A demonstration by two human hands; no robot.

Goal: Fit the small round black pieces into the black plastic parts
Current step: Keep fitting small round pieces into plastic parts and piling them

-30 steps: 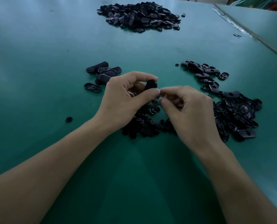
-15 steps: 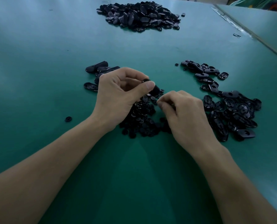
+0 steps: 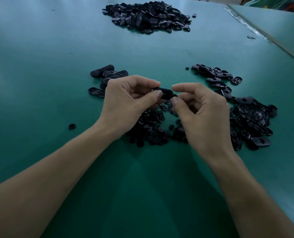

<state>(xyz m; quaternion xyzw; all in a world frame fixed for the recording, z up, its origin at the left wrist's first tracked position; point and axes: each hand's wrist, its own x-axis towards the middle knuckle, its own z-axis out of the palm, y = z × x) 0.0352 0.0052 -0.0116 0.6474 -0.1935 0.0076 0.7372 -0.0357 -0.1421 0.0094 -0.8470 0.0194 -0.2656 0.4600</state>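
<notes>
Heaps of round pieces point(image 3: 151, 133) lie below the fingers, loose parts point(image 3: 252, 117) rightward; left fingers point(image 3: 157, 96) pinch one part point(image 3: 165, 92), right fingers point(image 3: 176, 101) pinch a small piece point(image 3: 174, 95) against it.

Your green table point(image 3: 40, 69) is bearing oval black plastic parts in a far heap point(image 3: 148, 16), a left cluster point(image 3: 106, 74) and a right spread point(image 3: 252, 117). Nearer you, small round black pieces point(image 3: 151, 133) are lying piled, one stray piece point(image 3: 72, 126) sitting apart leftward.
</notes>
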